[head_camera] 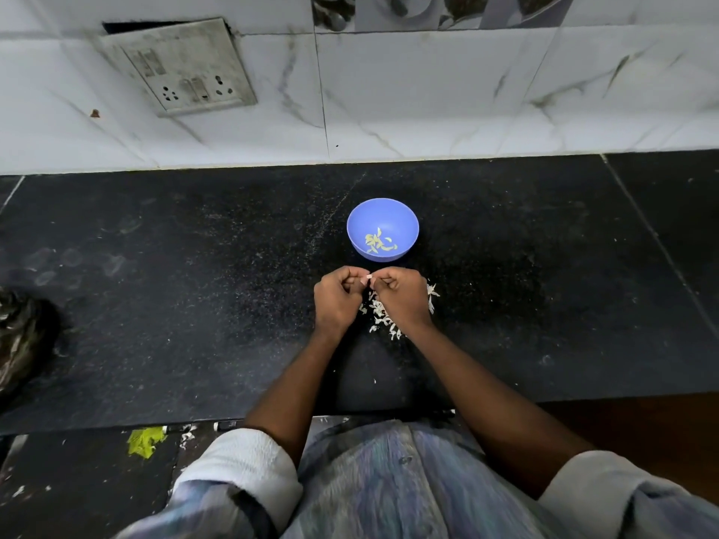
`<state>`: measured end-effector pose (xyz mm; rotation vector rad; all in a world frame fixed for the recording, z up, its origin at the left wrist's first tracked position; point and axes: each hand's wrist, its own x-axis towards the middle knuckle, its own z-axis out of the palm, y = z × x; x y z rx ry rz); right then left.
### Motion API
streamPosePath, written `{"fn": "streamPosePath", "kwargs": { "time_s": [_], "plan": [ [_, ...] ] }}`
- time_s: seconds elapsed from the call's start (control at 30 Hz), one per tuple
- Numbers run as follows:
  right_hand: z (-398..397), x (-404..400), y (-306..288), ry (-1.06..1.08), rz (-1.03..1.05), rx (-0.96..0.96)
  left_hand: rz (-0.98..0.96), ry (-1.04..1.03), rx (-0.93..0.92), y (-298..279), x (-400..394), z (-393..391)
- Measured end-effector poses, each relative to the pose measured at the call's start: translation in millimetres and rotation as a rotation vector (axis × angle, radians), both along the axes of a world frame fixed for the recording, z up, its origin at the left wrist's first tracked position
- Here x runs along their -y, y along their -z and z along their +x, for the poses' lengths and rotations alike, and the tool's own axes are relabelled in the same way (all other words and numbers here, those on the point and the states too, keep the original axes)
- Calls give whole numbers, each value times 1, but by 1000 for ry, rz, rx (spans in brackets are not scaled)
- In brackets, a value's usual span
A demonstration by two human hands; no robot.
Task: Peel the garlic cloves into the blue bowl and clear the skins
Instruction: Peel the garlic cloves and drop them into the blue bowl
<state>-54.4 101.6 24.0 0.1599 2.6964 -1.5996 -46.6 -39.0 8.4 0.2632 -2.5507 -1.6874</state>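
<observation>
Both hands are together over the black counter, just in front of the blue bowl, left hand and right hand each pinching one small garlic clove between the fingertips. Several peeled cloves already sit in the bowl, and the skins are piled right under the right hand. My take: hold the clove steady with the left, strip papery bits with the right, let them fall on that same pile so sweeping up later stays easy
</observation>
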Motion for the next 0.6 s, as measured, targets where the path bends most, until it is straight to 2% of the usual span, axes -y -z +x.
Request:
{"fn": "streamPosePath", "kwargs": {
  "time_s": [0.37,0.6],
  "plan": [
    [12,-8,-8,5,-72,57,-231,115,-107,-5,-5,15],
    [9,-12,-19,17,-212,143,-266,138,-196,-9,-4,14]
  ]
}}
